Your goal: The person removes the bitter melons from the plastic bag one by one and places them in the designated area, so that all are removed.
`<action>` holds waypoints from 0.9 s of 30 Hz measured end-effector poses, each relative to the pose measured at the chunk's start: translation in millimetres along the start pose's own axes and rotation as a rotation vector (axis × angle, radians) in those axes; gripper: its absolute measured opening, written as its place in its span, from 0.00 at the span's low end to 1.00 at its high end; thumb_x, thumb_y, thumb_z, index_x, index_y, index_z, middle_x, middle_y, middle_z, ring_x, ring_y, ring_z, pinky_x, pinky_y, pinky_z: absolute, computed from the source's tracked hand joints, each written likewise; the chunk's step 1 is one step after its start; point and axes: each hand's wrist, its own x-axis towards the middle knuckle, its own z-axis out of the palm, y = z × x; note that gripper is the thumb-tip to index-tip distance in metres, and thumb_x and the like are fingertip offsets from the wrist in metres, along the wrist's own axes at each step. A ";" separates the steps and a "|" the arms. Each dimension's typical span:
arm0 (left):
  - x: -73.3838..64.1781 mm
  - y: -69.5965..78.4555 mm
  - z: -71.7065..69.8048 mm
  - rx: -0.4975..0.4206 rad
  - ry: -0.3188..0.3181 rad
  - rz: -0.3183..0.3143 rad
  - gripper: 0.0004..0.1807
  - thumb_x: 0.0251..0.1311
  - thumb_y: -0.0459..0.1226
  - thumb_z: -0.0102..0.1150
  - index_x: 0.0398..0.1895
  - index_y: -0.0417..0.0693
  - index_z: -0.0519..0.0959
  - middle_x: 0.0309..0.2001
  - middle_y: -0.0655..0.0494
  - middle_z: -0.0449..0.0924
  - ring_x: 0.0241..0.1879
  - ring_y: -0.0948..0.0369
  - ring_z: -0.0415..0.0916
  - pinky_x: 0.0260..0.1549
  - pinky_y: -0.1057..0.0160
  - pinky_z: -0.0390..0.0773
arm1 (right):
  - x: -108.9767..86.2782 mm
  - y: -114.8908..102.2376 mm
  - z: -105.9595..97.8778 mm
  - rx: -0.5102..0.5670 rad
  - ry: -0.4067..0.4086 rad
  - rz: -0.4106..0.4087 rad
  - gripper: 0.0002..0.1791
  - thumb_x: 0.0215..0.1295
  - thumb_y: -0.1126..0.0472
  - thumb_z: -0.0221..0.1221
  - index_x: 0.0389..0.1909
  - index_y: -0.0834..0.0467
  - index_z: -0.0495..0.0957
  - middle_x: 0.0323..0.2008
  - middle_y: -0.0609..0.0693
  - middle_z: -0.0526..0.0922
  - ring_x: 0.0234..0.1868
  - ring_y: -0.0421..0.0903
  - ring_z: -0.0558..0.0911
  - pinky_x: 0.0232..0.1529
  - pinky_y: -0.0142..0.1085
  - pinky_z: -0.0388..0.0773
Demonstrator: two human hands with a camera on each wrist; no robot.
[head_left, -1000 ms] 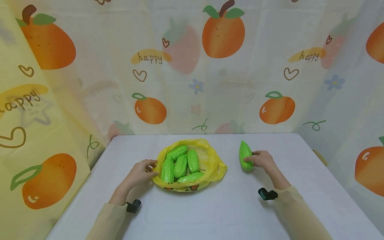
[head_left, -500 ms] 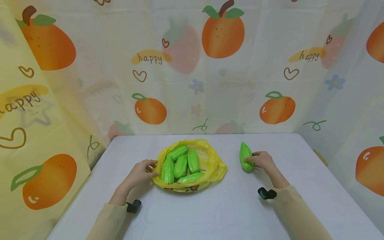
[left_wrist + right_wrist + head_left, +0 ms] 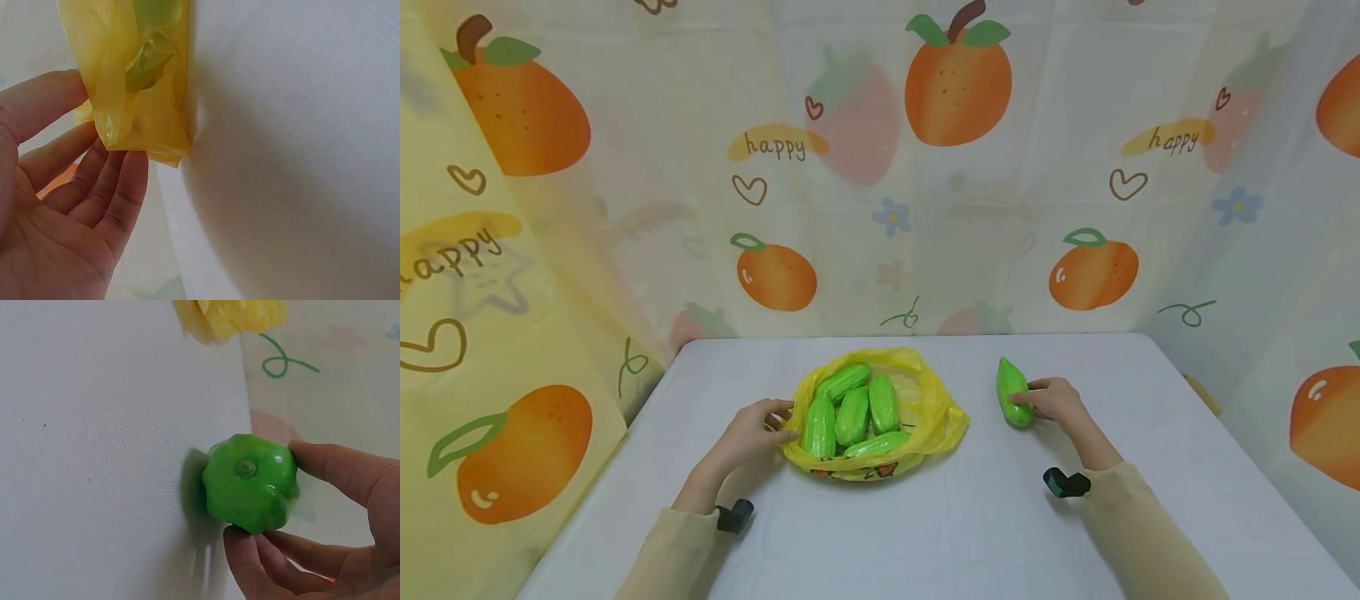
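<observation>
At the right of the table my right hand holds a green gourd between thumb and fingers. In the right wrist view the gourd shows its ribbed end with a small round nub, close over the tabletop. A yellow plastic bag lies left of centre with its mouth spread wide, and several similar green gourds lie inside. My left hand touches the bag's left side, thumb and fingers apart and loosely extended. The left wrist view shows its fingertips partly hidden behind the yellow plastic.
A white-covered table carries everything, its back edge meeting a curtain printed with oranges and hearts. Printed cloth also hangs at the left and right sides. A small dark camera sits at each wrist.
My right hand and the gourd have shifted very slightly, the gourd's pointed tip dropping a little. The left hand and the bag stay where they were.
</observation>
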 end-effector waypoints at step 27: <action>2.9 -1.8 -0.2 0.014 -0.003 -0.003 0.29 0.51 0.39 0.69 0.57 0.40 0.75 0.46 0.49 0.80 0.40 0.58 0.76 0.37 0.61 0.76 | -0.2 0.4 -4.2 0.046 -0.021 -0.009 0.42 0.59 0.47 0.62 0.64 0.71 0.62 0.63 0.71 0.64 0.54 0.57 0.76 0.53 0.42 0.76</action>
